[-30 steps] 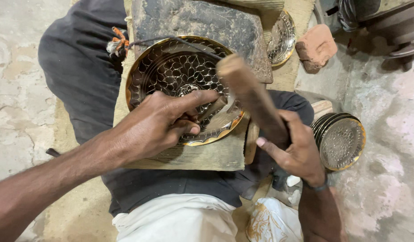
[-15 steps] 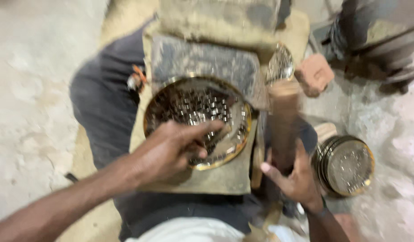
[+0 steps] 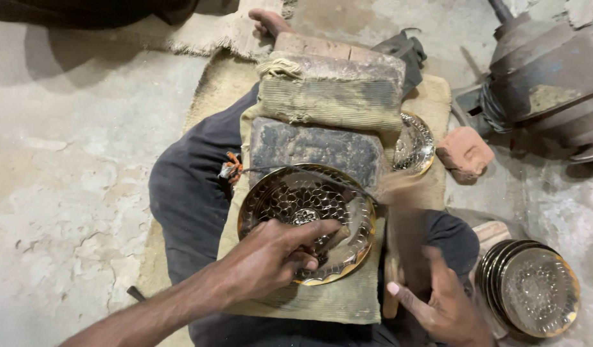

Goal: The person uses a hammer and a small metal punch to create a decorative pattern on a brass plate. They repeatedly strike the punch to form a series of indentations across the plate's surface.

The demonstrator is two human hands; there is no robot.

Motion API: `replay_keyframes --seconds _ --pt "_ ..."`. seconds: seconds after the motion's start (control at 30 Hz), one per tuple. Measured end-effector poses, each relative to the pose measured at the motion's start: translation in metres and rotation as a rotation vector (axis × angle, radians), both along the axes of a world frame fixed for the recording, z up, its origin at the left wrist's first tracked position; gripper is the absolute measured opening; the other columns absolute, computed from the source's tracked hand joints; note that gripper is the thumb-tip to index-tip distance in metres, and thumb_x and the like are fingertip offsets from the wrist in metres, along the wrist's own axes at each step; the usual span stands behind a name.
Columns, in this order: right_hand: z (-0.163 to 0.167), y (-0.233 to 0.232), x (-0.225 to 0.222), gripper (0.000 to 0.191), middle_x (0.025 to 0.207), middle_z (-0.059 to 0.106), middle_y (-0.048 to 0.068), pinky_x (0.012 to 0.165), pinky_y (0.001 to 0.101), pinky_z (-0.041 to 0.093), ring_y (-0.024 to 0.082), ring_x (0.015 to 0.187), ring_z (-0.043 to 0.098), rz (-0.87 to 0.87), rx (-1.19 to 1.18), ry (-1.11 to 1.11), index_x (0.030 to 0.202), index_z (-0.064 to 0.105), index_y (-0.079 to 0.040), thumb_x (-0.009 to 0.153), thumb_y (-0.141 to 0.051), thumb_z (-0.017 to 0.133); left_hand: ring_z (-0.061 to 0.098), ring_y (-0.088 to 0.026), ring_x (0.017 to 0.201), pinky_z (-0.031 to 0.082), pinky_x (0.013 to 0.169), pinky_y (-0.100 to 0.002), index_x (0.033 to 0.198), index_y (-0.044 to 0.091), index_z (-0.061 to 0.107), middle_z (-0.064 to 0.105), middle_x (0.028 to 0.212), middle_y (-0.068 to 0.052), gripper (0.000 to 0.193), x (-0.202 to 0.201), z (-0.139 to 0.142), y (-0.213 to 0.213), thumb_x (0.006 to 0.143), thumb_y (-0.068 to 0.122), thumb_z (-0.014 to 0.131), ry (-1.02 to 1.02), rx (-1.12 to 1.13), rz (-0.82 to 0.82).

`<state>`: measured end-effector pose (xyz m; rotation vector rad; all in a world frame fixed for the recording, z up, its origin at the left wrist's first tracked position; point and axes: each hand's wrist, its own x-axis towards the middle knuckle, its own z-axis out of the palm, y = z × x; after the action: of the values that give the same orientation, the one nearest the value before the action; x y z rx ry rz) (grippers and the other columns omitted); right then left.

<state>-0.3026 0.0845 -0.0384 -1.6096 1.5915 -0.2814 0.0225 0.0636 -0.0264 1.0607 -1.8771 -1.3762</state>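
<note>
A round brass plate (image 3: 290, 193) with a hammered pattern lies on a cloth-covered block (image 3: 348, 302) over my lap. My left hand (image 3: 270, 257) rests on the plate's near side, its fingers pinched on a small metal punch (image 3: 328, 239) that touches the plate. My right hand (image 3: 441, 305) grips the lower end of a wooden mallet (image 3: 404, 218), which is blurred with motion just right of the plate.
A dark stone slab (image 3: 315, 148) and a cloth-wrapped brick (image 3: 331, 96) lie beyond the plate. A second brass plate (image 3: 417, 144) sits at the right of them, a brick piece (image 3: 464, 153) farther right. A stack of brass plates (image 3: 534, 292) stands on the floor at right, rusty machinery (image 3: 547, 77) behind.
The mallet has swung from a raised slant over the plate down to the plate's right edge. The camera view has tilted up and shows more of the floor ahead. My left hand stays on the plate.
</note>
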Motion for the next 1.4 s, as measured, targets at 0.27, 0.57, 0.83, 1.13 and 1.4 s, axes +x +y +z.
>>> replay_keyframes --seconds 0.27,0.57,0.83,1.13,1.4 --pt "-0.001 0.0 0.005 0.062 0.099 0.081 0.01 0.083 0.0313 0.063 0.018 0.087 0.076 0.089 0.253 0.394 0.138 0.056 -0.016 0.083 -0.032 0.08 0.08 -0.022 0.08 0.067 0.076 -0.04 0.144 0.015 0.055 0.078 0.107 -0.016 0.07 0.002 -0.002 -0.002 0.079 -0.013 0.06 -0.06 0.058 -0.023" --pt "-0.016 0.005 -0.02 0.053 0.089 0.072 0.011 0.074 0.0351 0.056 0.019 0.078 0.07 0.057 -0.256 -0.071 0.116 0.06 -0.005 0.074 -0.025 0.084 0.08 -0.022 0.076 0.067 0.071 -0.041 0.143 0.017 0.057 0.08 0.093 -0.014 0.072 0.004 0.002 -0.005 0.077 -0.013 0.06 -0.087 0.059 -0.02" --pt "-0.019 0.009 -0.027 0.051 0.09 0.066 0.01 0.07 0.0342 0.055 0.02 0.077 0.066 0.1 -0.156 -0.11 0.119 0.057 -0.004 0.081 -0.022 0.085 0.079 -0.02 0.069 0.068 0.064 -0.036 0.143 0.022 0.056 0.08 0.096 -0.013 0.067 0.001 -0.004 -0.003 0.084 -0.007 0.062 -0.095 0.084 -0.027" --pt "-0.015 0.016 -0.013 0.053 0.088 0.069 0.007 0.066 0.0313 0.057 0.015 0.074 0.072 0.112 -0.148 -0.067 0.12 0.053 -0.001 0.078 -0.019 0.081 0.079 -0.022 0.069 0.068 0.067 -0.039 0.144 0.026 0.056 0.08 0.094 -0.011 0.066 0.001 0.0 -0.003 0.084 -0.002 0.063 -0.137 0.115 -0.03" --pt "-0.021 0.024 -0.024 0.055 0.097 0.07 0.01 0.071 0.0318 0.058 0.019 0.08 0.07 0.082 -0.042 0.018 0.131 0.054 -0.004 0.085 -0.019 0.081 0.079 -0.023 0.068 0.067 0.068 -0.04 0.145 0.026 0.055 0.08 0.094 -0.012 0.071 0.002 0.004 -0.006 0.081 -0.005 0.062 -0.169 0.1 -0.041"
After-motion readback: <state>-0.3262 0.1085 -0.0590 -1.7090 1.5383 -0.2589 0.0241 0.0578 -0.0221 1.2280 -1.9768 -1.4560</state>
